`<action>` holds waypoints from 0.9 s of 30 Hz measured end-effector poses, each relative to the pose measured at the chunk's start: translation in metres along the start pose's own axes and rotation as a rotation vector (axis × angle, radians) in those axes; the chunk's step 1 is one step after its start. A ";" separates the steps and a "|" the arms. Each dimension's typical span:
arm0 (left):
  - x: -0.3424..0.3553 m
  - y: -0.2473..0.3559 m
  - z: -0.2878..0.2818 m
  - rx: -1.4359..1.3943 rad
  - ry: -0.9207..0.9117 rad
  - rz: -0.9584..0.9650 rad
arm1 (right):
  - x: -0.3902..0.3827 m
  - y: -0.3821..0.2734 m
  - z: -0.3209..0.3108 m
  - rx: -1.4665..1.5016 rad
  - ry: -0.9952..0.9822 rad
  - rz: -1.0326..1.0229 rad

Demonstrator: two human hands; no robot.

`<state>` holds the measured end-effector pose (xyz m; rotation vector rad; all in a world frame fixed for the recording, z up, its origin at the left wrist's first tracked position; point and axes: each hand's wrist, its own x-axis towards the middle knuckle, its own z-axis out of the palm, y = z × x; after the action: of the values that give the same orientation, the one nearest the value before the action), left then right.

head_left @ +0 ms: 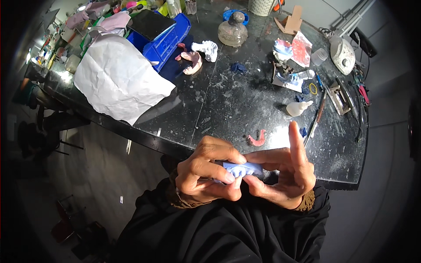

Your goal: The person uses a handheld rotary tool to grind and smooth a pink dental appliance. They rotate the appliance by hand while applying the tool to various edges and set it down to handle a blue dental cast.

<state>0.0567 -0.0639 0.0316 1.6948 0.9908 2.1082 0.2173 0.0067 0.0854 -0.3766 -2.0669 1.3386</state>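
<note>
A crumpled white sheet (118, 79) lies on the black table (232, 103) beside a blue bin (168, 51), with a glass jar (233, 35), white bottle (298, 108) and yellow ring (310, 88) farther right.

table (250, 105): big, black, shiny, with white specks and scratches | light: bright white spot (280, 136) on the table | wall (322, 11): pale grey, thin lines | floor (103, 162): grey, dim | far left: dark chair shape (59, 121), hard to see

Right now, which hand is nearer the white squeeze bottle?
Right. In the picture, the right hand is just below the white squeeze bottle; the left hand sits farther, down-left.
</note>
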 end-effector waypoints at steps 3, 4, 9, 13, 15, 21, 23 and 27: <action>-0.001 -0.002 0.002 -0.001 -0.005 0.035 | 0.000 0.002 -0.002 -0.009 -0.010 -0.032; -0.001 -0.001 0.003 0.004 -0.001 0.032 | 0.000 0.003 -0.003 -0.019 -0.008 -0.061; 0.002 0.002 0.003 0.025 -0.027 0.022 | -0.003 0.008 -0.005 -0.048 0.000 -0.094; 0.008 0.011 0.007 0.096 -0.014 -0.125 | -0.002 0.012 -0.006 -0.017 0.062 -0.028; 0.008 0.011 0.006 0.102 -0.038 -0.235 | 0.000 0.014 -0.006 0.025 0.092 0.024; 0.017 0.018 -0.003 -0.144 -0.130 -0.553 | 0.003 0.024 -0.008 0.177 0.176 0.114; 0.021 0.023 -0.012 -0.257 -0.260 -0.721 | 0.004 0.024 -0.011 0.186 0.181 0.141; 0.022 0.020 -0.011 -0.253 -0.349 -0.629 | 0.001 0.023 -0.014 0.282 0.185 0.290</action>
<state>0.0447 -0.0697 0.0602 1.3315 0.9394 1.4105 0.2231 0.0275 0.0692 -0.6661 -1.6878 1.6719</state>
